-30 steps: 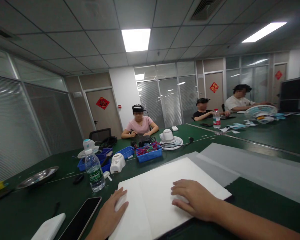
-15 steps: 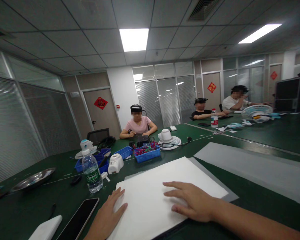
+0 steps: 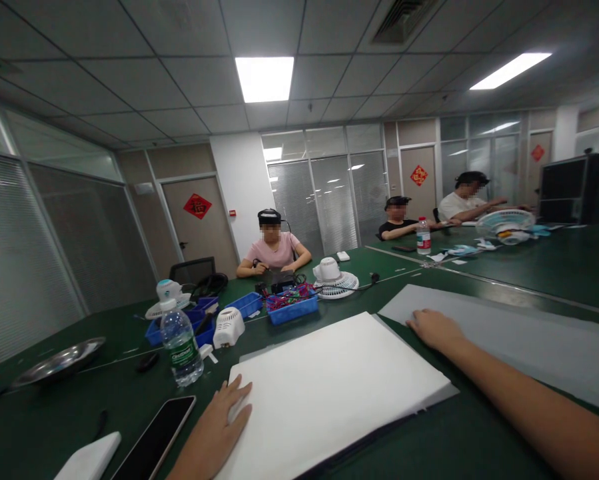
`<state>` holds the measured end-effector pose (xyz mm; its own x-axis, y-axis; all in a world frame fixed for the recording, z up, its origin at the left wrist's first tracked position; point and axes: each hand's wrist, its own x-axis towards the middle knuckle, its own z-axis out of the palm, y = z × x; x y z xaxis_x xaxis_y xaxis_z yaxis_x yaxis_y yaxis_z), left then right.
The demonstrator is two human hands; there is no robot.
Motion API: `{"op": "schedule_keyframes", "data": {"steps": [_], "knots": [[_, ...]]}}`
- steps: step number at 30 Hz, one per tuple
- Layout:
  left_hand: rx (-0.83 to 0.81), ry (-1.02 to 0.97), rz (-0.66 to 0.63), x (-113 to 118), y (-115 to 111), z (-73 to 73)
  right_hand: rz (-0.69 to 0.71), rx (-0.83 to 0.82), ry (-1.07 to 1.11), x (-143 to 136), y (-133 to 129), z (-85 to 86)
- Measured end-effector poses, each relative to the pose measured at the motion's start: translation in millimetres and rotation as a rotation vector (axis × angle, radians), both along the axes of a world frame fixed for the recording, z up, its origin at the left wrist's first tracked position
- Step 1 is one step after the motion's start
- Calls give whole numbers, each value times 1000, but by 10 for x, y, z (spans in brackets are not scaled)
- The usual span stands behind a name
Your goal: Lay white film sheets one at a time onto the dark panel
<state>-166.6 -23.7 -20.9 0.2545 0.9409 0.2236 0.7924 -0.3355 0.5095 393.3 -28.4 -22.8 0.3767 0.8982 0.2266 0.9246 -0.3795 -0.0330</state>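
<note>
A stack of white paper [image 3: 324,387] lies on the green table in front of me, with a thin greyish sheet showing beneath its far and right edges. My left hand [image 3: 224,413] rests on the stack's left edge, fingers spread and holding nothing. To the right lies a long translucent grey sheet [image 3: 499,333], flat on the table. My right hand [image 3: 436,330] is at the near left edge of this sheet, fingertips over it and no grip showing; the thumb is hidden.
On the left are a phone [image 3: 154,437], a white device [image 3: 89,460], a water bottle [image 3: 180,347] and a metal dish [image 3: 62,360]. Beyond the paper stand a blue tray [image 3: 294,312] of wires and white fan parts [image 3: 228,327]. Several people sit across the table.
My right hand has left the white paper and moved right and away from me to the translucent sheet. My left hand keeps its place on the stack.
</note>
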Motion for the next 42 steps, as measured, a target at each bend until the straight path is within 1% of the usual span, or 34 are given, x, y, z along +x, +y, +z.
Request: {"op": "schedule_keyframes", "data": {"steps": [5, 9, 12, 17, 21, 26, 30, 33, 37, 40, 42], "knots": [[0, 79, 51, 77, -94, 120, 34, -50, -68, -89, 21, -2], [2, 139, 52, 115, -151, 201, 29, -33, -128, -146, -21, -9], [1, 155, 40, 135, -181, 232, 16, -4, -157, -185, -38, -28], [1, 157, 49, 150, -222, 213, 9, 38, -142, -177, -61, -36], [-6, 226, 49, 149, -195, 167, -25, 80, -86, -102, -76, -42], [10, 256, 45, 138, -149, 135, -56, 54, 14, -56, -19, -86], [12, 247, 46, 114, -145, 125, -46, 41, 29, -101, 35, -94], [17, 234, 50, 86, -141, 114, -35, 44, 16, -152, 34, -69], [15, 243, 35, 61, -145, 112, -24, 58, 4, -209, -32, -7], [-3, 272, 28, 67, -167, 147, -17, 93, 9, -245, -121, 86], [-14, 285, 31, 73, -184, 182, -17, 141, 10, -288, -183, 188]]}}
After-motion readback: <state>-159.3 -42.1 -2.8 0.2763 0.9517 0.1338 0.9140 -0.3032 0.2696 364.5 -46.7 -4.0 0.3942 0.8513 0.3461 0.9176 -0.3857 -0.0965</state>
